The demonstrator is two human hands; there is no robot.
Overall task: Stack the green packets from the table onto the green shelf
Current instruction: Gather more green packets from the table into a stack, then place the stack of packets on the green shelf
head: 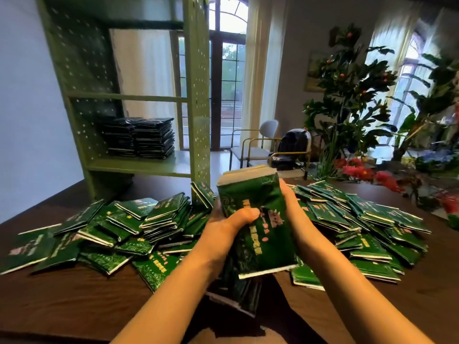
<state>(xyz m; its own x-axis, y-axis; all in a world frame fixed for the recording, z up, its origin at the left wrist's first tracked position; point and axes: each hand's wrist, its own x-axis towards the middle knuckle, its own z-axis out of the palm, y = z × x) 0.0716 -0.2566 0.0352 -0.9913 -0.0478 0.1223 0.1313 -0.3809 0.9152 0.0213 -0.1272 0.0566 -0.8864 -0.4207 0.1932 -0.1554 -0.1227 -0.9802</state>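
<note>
A thick bundle of green packets is held above the table between both hands. My left hand grips its left side, thumb laid across the front face. My right hand clasps its right edge. Many loose green packets lie heaped on the dark wooden table to the left, and more packets lie to the right. The green shelf stands at the table's back left, with two neat stacks of packets on its lowest board.
The shelf's pegboard side panel rises just behind the heap. Upper shelf boards hold nothing visible. Red flowers and leafy plants crowd the table's far right. Two chairs stand behind the table by a window.
</note>
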